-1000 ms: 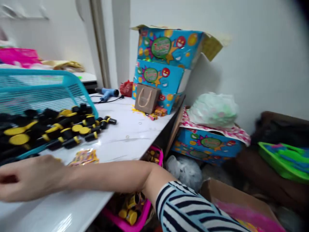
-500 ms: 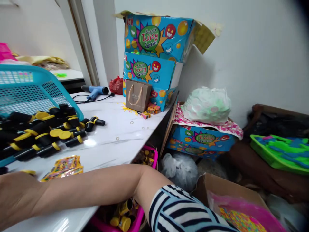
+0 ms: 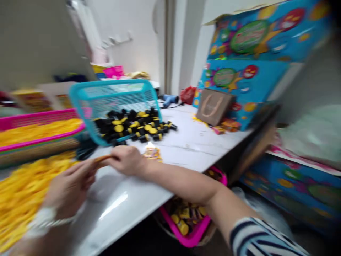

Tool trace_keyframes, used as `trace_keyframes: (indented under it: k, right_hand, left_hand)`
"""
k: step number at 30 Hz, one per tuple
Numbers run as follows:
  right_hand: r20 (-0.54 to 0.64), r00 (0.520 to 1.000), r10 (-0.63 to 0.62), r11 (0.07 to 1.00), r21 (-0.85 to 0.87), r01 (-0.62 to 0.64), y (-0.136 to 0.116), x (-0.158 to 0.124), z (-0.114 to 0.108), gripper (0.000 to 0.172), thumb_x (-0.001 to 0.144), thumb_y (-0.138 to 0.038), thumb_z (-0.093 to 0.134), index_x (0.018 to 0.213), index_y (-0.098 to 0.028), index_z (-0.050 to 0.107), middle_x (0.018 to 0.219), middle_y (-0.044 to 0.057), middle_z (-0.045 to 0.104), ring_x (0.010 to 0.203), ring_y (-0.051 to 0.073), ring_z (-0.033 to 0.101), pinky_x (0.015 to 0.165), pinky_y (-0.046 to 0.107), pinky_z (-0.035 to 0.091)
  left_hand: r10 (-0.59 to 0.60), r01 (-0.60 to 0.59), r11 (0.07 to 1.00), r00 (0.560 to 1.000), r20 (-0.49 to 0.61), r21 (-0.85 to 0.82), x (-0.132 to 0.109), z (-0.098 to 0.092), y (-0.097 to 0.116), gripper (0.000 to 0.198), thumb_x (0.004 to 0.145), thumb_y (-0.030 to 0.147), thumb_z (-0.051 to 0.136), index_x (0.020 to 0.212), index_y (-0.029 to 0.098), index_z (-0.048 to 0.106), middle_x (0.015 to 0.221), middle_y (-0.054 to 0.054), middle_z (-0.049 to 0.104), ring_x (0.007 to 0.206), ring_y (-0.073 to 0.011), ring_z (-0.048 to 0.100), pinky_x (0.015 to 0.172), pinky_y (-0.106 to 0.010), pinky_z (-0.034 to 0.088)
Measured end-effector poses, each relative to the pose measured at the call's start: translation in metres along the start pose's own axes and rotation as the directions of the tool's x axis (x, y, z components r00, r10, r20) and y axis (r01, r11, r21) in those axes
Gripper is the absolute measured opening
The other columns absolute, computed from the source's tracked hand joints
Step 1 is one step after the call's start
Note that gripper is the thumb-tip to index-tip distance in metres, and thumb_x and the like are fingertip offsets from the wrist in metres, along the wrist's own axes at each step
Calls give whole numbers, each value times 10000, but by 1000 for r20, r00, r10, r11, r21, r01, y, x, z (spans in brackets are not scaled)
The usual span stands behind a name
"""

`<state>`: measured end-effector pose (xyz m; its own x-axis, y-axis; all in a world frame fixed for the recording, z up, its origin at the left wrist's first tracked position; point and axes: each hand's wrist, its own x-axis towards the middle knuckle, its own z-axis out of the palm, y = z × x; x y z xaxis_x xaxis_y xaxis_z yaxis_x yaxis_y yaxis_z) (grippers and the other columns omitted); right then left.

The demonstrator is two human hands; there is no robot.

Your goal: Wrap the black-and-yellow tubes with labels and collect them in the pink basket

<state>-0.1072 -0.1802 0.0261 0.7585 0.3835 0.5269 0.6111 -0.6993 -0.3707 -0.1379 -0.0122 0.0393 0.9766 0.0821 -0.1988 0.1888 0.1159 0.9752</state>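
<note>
The whole view is smeared by motion. My right hand (image 3: 125,160) rests on the white marble table (image 3: 186,149), fingers closed on a thin orange strip (image 3: 102,158). My left hand (image 3: 69,185), with a pale band at the wrist, meets it from the left and its fingertips pinch the strip's other end. Just behind the hands, a teal mesh basket (image 3: 87,93) lies tipped, spilling several black tubes with yellow caps (image 3: 135,125). A small colourful packet (image 3: 152,153) lies beside my right hand. A heap of yellow pieces (image 3: 21,192) lies by my left hand.
A pink tray (image 3: 39,117) of yellow pieces stands at left. Blue gum boxes (image 3: 239,74), a brown paper bag (image 3: 214,106), a red bag (image 3: 188,95) and a blue corded tool (image 3: 170,100) stand at the back. A pink basket (image 3: 191,231) sits below the table edge.
The view has swung left, bringing the pink tray and yellow heap into sight. My right hand has moved up onto the table. My left hand has come into view and joined it on the orange strip.
</note>
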Motion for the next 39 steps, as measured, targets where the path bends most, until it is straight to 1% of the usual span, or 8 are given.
trace_keyframes:
  k: [3, 9, 13, 19, 27, 31, 34, 39]
  right_hand:
    - [-119, 993, -10, 991, 132, 26, 10, 1, 10, 304, 921, -324, 604, 654, -180, 587, 663, -5, 618, 637, 110, 518, 615, 237, 358]
    - [-215, 966, 146, 969, 228, -95, 33, 3, -21, 331, 904, -386, 593, 639, -190, 606, 592, -15, 556, 587, 120, 494, 594, 252, 360]
    - [-7, 983, 182, 983, 6, -182, 46, 4, -33, 131, 828, -329, 658, 829, -211, 715, 784, 21, 667, 716, 161, 584, 651, 270, 400]
    - [390, 915, 105, 991, -123, -61, 51, 1, -26, 224, 845, -305, 635, 1028, -235, 742, 1002, 64, 677, 853, 198, 623, 766, 303, 449]
    - [353, 936, 5, 988, 141, -58, 34, -3, -20, 244, 762, -311, 737, 985, -212, 756, 911, 56, 636, 821, 194, 605, 779, 329, 491]
    - [247, 949, 196, 679, 664, -313, 26, -1, -22, 484, 678, -350, 807, 1127, -220, 683, 955, 27, 629, 790, 162, 624, 724, 319, 533]
    - [301, 920, 252, 460, 799, -387, 21, -1, -21, 581, 597, -334, 856, 1133, -198, 677, 973, 34, 646, 798, 163, 651, 759, 343, 552]
    - [367, 900, 235, 498, 749, -436, 19, -2, -17, 580, 633, -352, 834, 1175, -191, 704, 857, 16, 659, 672, 132, 604, 704, 337, 537]
  left_hand:
    - [26, -24, 999, 998, 55, -46, 8, -4, 4, 434, 527, 378, 898, 811, 100, 724, 558, 21, 544, 488, -37, 410, 406, -131, 252]
    - [35, -32, 992, 999, 19, -121, 16, -7, -4, 406, 559, 373, 882, 792, 111, 677, 679, -30, 662, 391, -22, 391, 349, -157, 152]
    - [-46, 58, 983, 996, 70, -172, 15, -10, -2, 309, 618, 238, 861, 844, 84, 718, 775, -71, 700, 438, -8, 431, 370, -133, 191]
    - [-75, 99, 964, 992, 104, -249, 18, -14, -4, 119, 745, 168, 772, 768, 80, 695, 765, -72, 691, 412, 0, 406, 342, -139, 147]
    - [-127, 155, 956, 984, 123, -250, 23, -16, -9, 71, 777, 138, 745, 787, 78, 708, 745, -64, 683, 406, 5, 404, 327, -130, 155]
    - [-170, 203, 930, 977, 131, -306, 27, -17, -11, 46, 796, 126, 718, 792, 90, 690, 737, -49, 669, 392, 12, 373, 322, -118, 151]
    - [-184, 237, 913, 965, 185, -331, 29, -15, -12, 74, 777, 130, 738, 815, 91, 689, 712, -29, 641, 393, 14, 367, 320, -109, 154]
    - [-132, 239, 904, 945, 299, -354, 26, -13, -13, 156, 778, 171, 741, 905, 96, 692, 800, -45, 665, 408, 22, 355, 323, -94, 150]
